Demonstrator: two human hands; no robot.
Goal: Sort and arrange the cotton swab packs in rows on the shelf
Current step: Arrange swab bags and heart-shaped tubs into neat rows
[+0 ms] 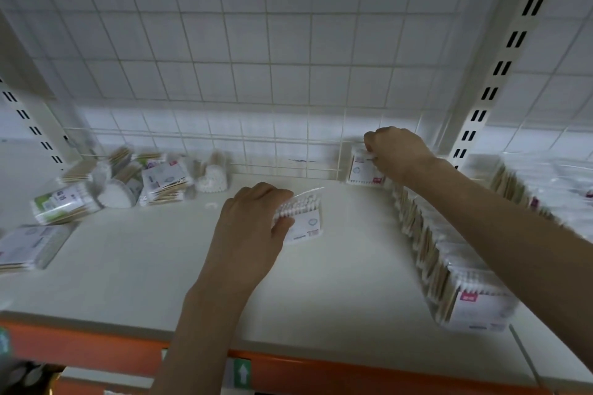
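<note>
Your left hand (253, 228) grips a swab pack (303, 218) mid-shelf (144, 266); right hand (396, 152) pinches the back pack (364, 170) of the row (449, 260).

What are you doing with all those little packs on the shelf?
A person is sorting cotton swab packs on a white shelf. The left hand holds one pack above the middle of the shelf. The right hand pinches the top of another pack standing at the back, at the far end of a neat row that runs along the right side. A jumbled pile of packs waits at the back left.
</note>
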